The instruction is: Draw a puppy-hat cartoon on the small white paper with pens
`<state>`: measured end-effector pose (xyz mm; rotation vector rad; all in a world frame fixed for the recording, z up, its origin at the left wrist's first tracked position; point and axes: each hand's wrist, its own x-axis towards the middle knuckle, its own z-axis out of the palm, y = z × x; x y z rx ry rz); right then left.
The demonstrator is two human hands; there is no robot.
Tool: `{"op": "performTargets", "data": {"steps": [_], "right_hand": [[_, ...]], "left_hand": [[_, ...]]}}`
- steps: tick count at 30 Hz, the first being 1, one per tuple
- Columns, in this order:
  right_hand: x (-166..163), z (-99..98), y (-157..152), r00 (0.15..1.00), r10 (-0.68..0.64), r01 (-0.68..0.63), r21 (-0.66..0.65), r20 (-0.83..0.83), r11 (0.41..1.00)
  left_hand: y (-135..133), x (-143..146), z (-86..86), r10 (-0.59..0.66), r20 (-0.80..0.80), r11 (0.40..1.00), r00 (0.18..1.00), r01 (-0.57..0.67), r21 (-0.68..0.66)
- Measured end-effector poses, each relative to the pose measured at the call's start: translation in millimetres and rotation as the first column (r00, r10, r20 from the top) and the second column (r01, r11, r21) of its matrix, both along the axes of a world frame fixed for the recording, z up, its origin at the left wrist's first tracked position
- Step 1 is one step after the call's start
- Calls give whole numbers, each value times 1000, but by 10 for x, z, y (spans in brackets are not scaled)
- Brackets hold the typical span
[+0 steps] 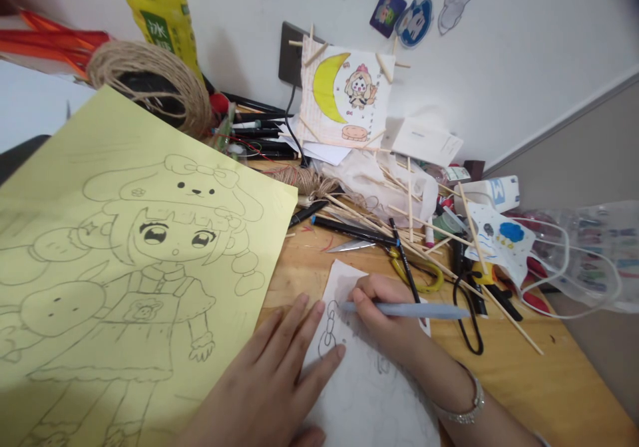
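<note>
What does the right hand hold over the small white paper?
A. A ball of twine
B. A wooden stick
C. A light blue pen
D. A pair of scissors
C: the right hand grips a light blue pen, its tip on the small white paper near a little drawn figure, while the left hand lies flat on the paper's edge.

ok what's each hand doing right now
left hand: open, flat, fingers on the white sketch paper.
right hand: closed around a pale blue pen, tip on that paper.
</note>
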<state>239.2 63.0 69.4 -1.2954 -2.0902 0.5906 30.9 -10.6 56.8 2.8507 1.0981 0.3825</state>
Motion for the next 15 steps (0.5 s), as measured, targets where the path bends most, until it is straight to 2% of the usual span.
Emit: {"op": "performTargets", "data": {"steps": [15], "right_hand": [[7,-8,-10,1000,-7,7,-2,-17,1000]], "left_hand": [[3,-16,14,-2,2,1000,1000,2,4]]}}
